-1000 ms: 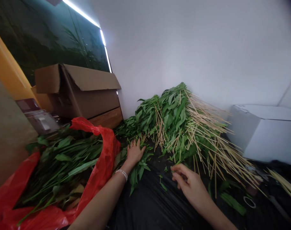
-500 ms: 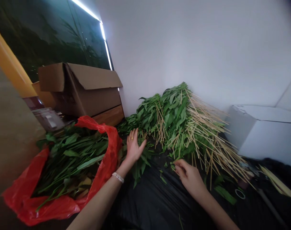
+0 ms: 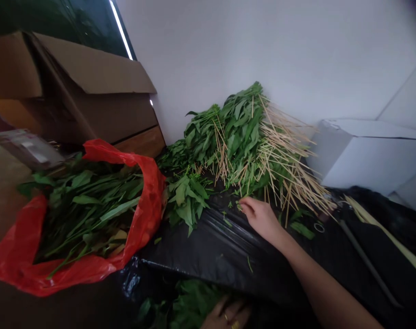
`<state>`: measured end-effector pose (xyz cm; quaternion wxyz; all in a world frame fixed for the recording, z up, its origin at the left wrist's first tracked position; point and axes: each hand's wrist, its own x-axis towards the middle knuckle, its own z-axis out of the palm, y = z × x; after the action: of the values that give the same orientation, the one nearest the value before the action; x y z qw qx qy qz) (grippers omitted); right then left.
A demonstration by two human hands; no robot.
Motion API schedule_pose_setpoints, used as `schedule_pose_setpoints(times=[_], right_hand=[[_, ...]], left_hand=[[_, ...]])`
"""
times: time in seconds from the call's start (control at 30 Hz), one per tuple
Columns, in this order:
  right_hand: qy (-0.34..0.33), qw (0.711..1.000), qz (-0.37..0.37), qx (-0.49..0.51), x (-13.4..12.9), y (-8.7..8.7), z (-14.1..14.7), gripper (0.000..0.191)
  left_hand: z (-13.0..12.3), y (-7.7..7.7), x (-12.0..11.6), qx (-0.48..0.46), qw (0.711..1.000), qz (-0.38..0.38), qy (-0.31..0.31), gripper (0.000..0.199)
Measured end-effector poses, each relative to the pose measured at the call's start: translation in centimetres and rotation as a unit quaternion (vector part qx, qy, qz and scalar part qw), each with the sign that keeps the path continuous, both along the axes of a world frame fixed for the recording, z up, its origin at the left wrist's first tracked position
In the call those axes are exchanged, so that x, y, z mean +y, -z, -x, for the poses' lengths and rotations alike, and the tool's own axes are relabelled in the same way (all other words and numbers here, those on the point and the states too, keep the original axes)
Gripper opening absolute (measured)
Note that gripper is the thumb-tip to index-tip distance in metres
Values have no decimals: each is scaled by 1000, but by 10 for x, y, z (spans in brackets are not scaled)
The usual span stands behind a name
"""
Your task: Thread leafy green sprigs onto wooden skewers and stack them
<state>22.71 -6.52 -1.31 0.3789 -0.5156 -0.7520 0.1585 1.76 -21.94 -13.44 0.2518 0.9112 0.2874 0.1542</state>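
Note:
Low at the bottom edge, my left hand (image 3: 228,314) lies against dark leafy greens (image 3: 194,304) below the table's front edge. It is dim, blurred and partly cut off, so its grip does not show. My right hand (image 3: 260,217) rests over the black plastic sheet (image 3: 208,253), thumb and fingers pinched together beside small leaf scraps (image 3: 227,221). Whatever may be between the fingertips is too small to make out. Left of it lies a small bunch of leafy stems (image 3: 187,196). Behind are heaped green bundles (image 3: 242,119) with pale thin sticks (image 3: 290,160) fanning rightward.
An open red plastic bag (image 3: 153,196) full of leafy stems stands at the left. A cardboard box (image 3: 101,100) with raised flaps is behind it. At the right are a white box (image 3: 368,153), a small ring (image 3: 319,227) and a dark rod (image 3: 368,262).
My left hand has left the small bunch on the sheet and dropped to the greens below the edge. My right hand stays pinched near the scraps. The view has tilted down.

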Motion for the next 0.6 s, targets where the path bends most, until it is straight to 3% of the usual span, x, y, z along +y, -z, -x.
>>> schedule_pose_setpoints(times=[0.13,0.23,0.33,0.4,0.47,0.53,0.6], right_hand=[[-14,1000,-5,20,-11,-22,11,21],[-47,999,-2,23,-37,-53,19,20],[-118,992,25,28,-81,-81,24,16],[-194,978,78,-19,-116,-79,26,17],[-275,951,103,-94,-149,-47,26,16],[-318,927,62,-188,-178,12,24,15],[-236,929,-21,-284,-198,84,19,12]], left_hand=[[22,31,-12,93,982,-165,8,39],[46,38,-17,122,964,-234,45,40],[60,25,-17,157,968,-189,61,63],[62,13,-16,181,974,-120,57,76],[60,3,-14,194,977,-67,52,80],[58,-1,-14,197,978,-51,55,80],[56,2,-13,190,977,-69,62,81]])
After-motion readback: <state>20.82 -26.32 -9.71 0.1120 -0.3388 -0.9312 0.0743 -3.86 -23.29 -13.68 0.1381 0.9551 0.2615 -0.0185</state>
